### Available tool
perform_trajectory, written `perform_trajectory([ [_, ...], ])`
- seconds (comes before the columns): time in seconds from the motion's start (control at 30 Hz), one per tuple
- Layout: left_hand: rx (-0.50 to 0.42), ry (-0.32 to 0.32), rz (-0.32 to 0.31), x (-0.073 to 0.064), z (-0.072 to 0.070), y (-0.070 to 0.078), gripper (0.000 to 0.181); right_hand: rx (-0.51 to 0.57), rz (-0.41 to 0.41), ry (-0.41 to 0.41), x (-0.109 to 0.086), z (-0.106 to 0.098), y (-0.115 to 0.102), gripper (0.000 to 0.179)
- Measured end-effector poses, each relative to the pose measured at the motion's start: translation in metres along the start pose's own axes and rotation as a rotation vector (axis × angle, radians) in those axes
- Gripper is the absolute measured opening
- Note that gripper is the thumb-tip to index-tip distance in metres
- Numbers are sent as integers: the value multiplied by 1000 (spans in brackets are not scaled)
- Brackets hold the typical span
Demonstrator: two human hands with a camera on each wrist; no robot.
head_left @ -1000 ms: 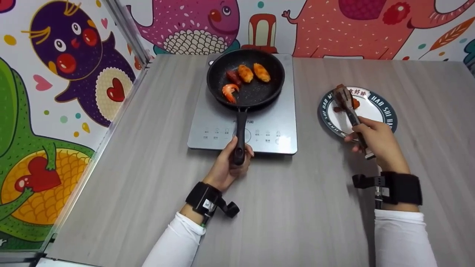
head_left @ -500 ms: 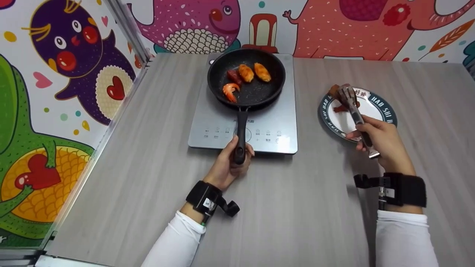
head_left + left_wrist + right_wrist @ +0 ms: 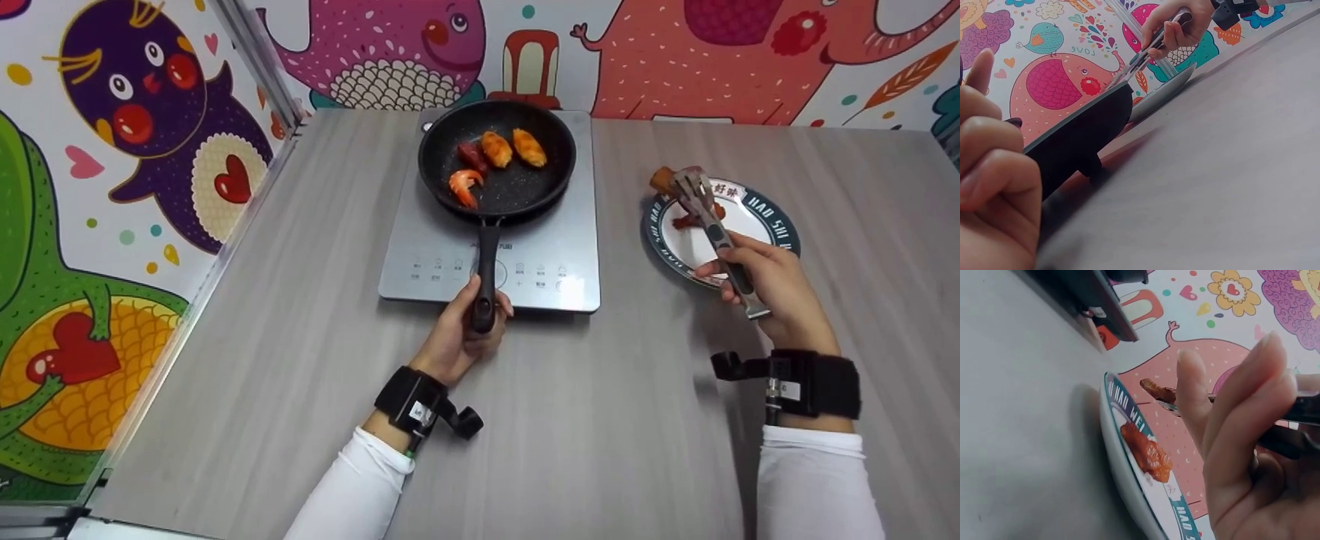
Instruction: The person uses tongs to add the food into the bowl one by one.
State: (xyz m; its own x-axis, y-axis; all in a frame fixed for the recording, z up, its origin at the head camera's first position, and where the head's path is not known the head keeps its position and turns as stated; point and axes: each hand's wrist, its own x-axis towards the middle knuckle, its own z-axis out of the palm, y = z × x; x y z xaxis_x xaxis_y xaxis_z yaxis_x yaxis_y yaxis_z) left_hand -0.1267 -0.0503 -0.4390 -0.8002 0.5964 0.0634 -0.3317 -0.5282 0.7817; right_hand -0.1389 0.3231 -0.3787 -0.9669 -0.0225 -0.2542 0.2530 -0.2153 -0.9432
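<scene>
My left hand (image 3: 465,341) grips the black handle (image 3: 487,259) of a frying pan (image 3: 529,199). In the pan lie a cooked prawn (image 3: 466,186), a dark red meat piece (image 3: 472,156) and two golden-orange pieces (image 3: 529,147). My right hand (image 3: 784,289) holds metal tongs (image 3: 718,236) with dark grips, thumb on top. Their tips pinch a browned piece of food (image 3: 1156,390), which hangs above the far left rim of the plate (image 3: 757,229). A glossy reddish-brown chicken piece (image 3: 1148,453) lies on that plate, partly covered by the tongs in the head view.
Under the pan sits a silver induction cooker (image 3: 435,247) with printed controls. The grey wood-grain table (image 3: 600,420) meets cartoon-printed walls at the back and left. A metal strip (image 3: 187,300) runs along the table's left edge.
The tongs with the browned piece have risen and shifted slightly left, so the piece now sticks out past the plate's rim. My left hand and the pan have stayed still.
</scene>
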Motion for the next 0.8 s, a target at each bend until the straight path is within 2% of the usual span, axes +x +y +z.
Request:
perform_trajectory([
  [0.37,-7,-3,4,-1,-1,2,50,122,-65,-100,-4,27,-10,51],
  [0.8,4,-5,12,-1,-1,-1,50,91,-120,-284,-18,61,-19,43],
])
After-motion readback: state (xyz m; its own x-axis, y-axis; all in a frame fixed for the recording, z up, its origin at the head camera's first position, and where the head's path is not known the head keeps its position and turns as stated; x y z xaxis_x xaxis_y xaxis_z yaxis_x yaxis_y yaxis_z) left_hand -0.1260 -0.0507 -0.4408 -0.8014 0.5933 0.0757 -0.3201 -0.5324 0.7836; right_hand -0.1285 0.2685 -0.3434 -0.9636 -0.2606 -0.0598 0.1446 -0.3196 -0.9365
